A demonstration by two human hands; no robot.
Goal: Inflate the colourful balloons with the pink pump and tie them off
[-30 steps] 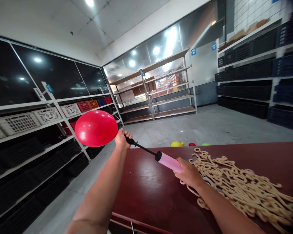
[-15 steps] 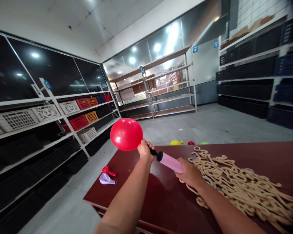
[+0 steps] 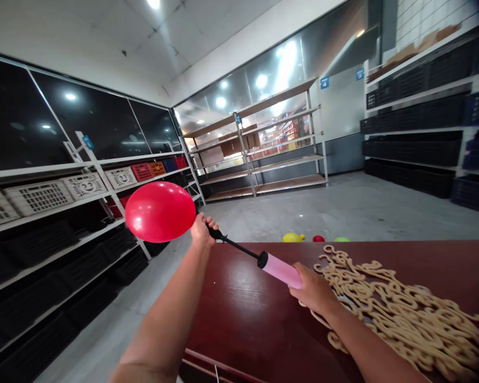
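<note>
A hand pump with a pink barrel [image 3: 281,270] and a black rod [image 3: 241,247] stretches between my hands above the table. My left hand [image 3: 203,230] is closed round the pump's black nozzle end and the neck of a red balloon [image 3: 160,211]. The balloon is inflated and points away to the left. My right hand [image 3: 313,290] grips the pink barrel at its near end. The rod is drawn out of the barrel. My left fingers hide the joint between balloon and nozzle.
A heap of beige rope-like loops [image 3: 387,303] covers the right of the dark red table [image 3: 247,319]. Beyond its far edge show a yellow balloon [image 3: 292,237], a red one [image 3: 318,239] and a green one [image 3: 342,239]. Shelves with crates [image 3: 38,196] line the left wall.
My left hand has moved left with the red balloon, drawing the rod out of the barrel. The balloon looks larger. My left arm now covers where the two limp balloons lay.
</note>
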